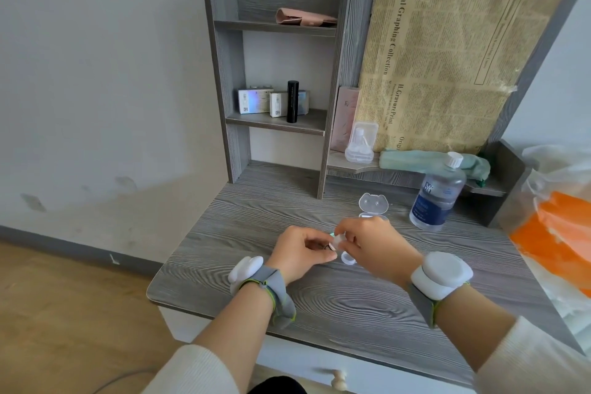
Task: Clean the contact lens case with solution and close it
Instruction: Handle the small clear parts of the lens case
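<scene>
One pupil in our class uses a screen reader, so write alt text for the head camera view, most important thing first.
The left hand and right hand pinch a small clear contact lens case between them above a grey wood-grain desk. A solution bottle with its white cap on stands behind to the right, beside an open clear box.

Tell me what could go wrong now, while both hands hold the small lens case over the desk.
1. The lens case is only pinched between the left hand and the right hand; it may slip and fall.
2. The small clear cap lies loose on the desk just below the hands; a wrist could sweep it away.
</scene>
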{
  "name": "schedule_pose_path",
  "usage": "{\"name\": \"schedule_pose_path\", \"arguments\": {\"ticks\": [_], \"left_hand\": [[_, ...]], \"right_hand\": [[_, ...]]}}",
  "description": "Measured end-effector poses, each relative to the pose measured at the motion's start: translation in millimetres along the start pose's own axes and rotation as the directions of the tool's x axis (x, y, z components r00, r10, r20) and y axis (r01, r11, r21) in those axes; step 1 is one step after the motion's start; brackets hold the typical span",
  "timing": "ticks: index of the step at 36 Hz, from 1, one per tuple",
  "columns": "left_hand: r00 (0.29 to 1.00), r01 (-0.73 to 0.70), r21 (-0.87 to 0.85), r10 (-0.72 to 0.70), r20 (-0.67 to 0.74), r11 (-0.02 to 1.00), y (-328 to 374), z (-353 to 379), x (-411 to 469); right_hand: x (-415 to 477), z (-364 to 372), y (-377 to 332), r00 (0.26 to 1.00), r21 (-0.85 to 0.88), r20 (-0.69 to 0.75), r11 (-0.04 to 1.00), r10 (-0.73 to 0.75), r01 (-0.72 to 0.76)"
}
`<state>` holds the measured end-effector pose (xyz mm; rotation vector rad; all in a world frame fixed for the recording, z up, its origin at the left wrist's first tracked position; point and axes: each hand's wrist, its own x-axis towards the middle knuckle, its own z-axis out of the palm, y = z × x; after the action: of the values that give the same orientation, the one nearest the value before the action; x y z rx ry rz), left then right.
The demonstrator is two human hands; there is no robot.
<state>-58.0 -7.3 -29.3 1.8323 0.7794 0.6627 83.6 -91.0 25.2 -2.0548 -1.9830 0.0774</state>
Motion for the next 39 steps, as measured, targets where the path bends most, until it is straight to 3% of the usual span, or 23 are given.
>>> {"name": "schedule_pose_path", "arguments": {"ticks": [6,17,26,39], "left_hand": [[0.999,-0.021,0.075,0.024,-0.036,0.997,-3.5,3.3,-1.7],[0.995,-0.028,0.046,0.032,-0.092,0.999,-5.3,3.7,-2.6],[1.0,0.009,0.046,-0.01,0.016,0.999,-3.8,0.2,1.4],[0.995,0.096,-0.215,-0.094,0.018,0.972,4.8,-3.0,4.2]], "right_hand": [[-1.1,1.3,-0.2,1.0,0.017,0.003,1.0,0.01,-0.01],[4.7,4.0,-3.8,0.999,0.013,-0.007,0.999,0.047,-0.047],[1.5,1.6,-6.1,0.997,0.076,-0.015,0.994,0.08,-0.079],[-6.4,-16.8,-3.4,0.989,0.039,0.034,0.989,0.143,-0.144]]}}
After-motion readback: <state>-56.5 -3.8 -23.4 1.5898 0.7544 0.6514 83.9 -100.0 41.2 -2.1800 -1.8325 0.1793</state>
